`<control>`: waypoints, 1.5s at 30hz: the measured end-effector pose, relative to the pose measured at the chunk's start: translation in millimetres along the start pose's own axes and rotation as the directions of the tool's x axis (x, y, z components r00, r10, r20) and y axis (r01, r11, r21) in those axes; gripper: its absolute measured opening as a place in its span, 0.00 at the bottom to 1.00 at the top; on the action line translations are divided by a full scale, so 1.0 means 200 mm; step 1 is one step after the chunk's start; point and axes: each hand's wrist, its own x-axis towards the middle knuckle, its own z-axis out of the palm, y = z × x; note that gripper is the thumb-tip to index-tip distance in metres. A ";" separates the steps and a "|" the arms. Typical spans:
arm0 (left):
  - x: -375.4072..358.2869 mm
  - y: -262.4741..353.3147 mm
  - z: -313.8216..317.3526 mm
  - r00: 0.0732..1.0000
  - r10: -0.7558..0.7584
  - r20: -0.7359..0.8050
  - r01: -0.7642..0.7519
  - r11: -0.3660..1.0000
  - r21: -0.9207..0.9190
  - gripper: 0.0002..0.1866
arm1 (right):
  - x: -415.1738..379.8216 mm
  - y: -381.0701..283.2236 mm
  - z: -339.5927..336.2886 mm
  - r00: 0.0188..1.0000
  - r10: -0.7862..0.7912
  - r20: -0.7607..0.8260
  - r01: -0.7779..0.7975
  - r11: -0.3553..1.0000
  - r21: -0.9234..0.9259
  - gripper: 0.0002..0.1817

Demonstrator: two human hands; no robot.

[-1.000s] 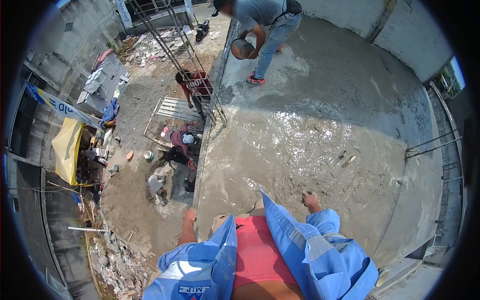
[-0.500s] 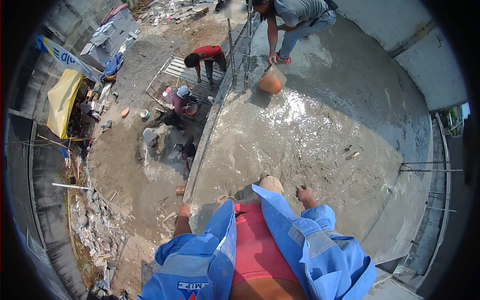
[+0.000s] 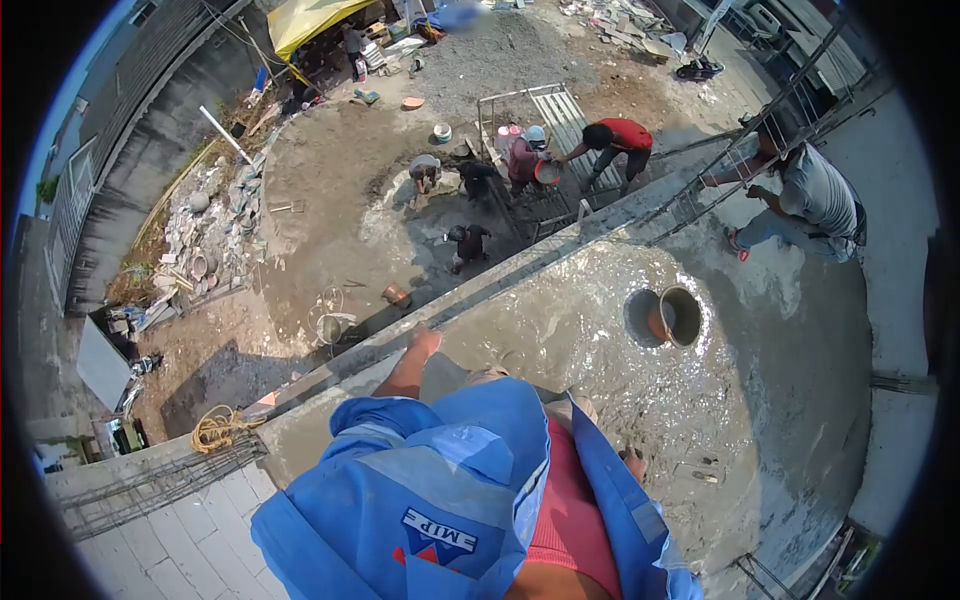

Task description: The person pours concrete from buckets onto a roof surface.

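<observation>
My left hand [image 3: 425, 341] is held out past my blue sleeve, over the wet concrete [image 3: 520, 325] beside the slab's edge. It appears loosely open and nothing shows in it. Most of my right hand [image 3: 635, 463] is behind the jacket flap, so its fingers cannot be made out. Nearest to it lie small tools [image 3: 703, 474], partly sunk in the concrete. An orange bucket [image 3: 660, 322] rests tilted on the wet surface ahead, its round mouth showing.
A co-worker in grey [image 3: 820, 200] bends by upright rebar [image 3: 700, 190] at right. Below the slab's edge [image 3: 470, 275], several people work around a slatted platform [image 3: 570, 125]. Yellow rope [image 3: 220, 430] lies at the left edge.
My view has swung to the left. The co-worker in grey has let go of the bucket, which now rests on the concrete. Below, the worker in red reaches toward another worker's bucket.
</observation>
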 end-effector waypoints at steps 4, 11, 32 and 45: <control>-0.39 0.20 -0.43 0.924 -0.367 -0.109 0.145 0.599 -0.788 0.37 | 0.16 0.02 0.00 1.000 -0.007 0.008 0.007 0.999 0.033 0.15; -0.44 0.08 -0.31 0.922 -0.377 -0.092 0.225 0.712 -0.665 0.39 | 0.20 -0.04 0.05 0.939 -0.315 0.138 0.331 0.938 -0.107 0.12; -0.27 0.11 -0.43 0.956 -0.283 -0.073 0.203 0.822 -0.532 0.35 | 0.17 0.34 0.02 0.993 -0.036 -0.115 0.054 0.985 0.162 0.09; -0.40 0.11 -0.56 0.934 -0.344 -0.099 0.202 0.735 -0.648 0.35 | 0.16 0.20 -0.04 0.994 -0.020 -0.108 0.046 0.970 0.238 0.09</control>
